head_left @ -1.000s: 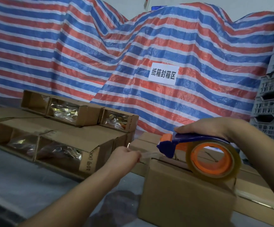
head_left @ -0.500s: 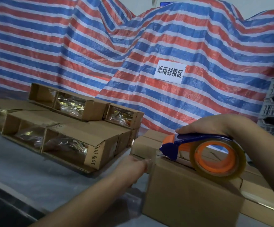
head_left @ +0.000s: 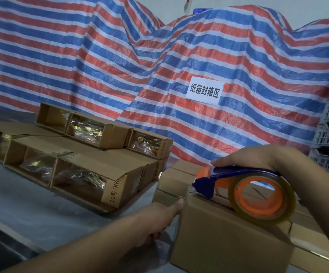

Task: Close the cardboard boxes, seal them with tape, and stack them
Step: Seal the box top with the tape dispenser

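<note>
The striped tarpaulin [head_left: 120,66] is hanging behind everything, and the open boxes [head_left: 93,174] with their shiny packets are waiting in a pile on the desk [head_left: 22,209], well to my left. Nearest me, I am working on the closed box [head_left: 228,239], which is standing at the desk's near edge. My right hand [head_left: 258,156] is wrapping round the tape dispenser [head_left: 244,186], fingers curled on its handle, its blade end sitting at the box's left top edge. A second ago my left hand [head_left: 159,215] was pulling the tape end out in the air; now it is pressing that end down the box's left side, fingers mostly straight. I judge the strip anchored, ready to run across the seam.
</note>
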Tool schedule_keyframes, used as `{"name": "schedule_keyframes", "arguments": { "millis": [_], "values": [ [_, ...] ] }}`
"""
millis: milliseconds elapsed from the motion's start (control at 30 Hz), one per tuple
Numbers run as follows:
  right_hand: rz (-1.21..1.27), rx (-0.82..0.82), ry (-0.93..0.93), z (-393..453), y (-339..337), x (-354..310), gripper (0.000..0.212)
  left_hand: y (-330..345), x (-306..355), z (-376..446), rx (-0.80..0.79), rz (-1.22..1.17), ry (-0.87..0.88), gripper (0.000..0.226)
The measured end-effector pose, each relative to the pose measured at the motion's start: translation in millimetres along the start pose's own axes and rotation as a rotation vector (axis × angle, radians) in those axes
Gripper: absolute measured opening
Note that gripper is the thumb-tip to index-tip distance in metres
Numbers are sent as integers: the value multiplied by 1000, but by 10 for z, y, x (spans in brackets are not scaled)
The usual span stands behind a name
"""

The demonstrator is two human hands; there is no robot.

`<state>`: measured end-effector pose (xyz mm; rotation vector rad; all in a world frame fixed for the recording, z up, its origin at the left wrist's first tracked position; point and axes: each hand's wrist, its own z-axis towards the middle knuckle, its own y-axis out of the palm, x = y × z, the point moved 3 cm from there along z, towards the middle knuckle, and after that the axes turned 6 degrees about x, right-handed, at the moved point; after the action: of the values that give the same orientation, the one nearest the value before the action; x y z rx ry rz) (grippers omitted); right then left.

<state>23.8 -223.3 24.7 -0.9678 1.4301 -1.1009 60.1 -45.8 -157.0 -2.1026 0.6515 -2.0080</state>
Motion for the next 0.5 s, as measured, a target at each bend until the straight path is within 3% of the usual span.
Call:
{"name": "schedule_keyframes", "arguments": {
  "millis": [167,333,500],
  "values": [
    [-21,-6,-25,33,2,12,43,-119,292,66,176,-172,296,36],
    [12,-34,13,33,8,12,43,22,478,32,21,-155,248,30],
    [20,-28,43,79,15,11,47,-14,471,42,11,-52,209,33]
  ]
}}
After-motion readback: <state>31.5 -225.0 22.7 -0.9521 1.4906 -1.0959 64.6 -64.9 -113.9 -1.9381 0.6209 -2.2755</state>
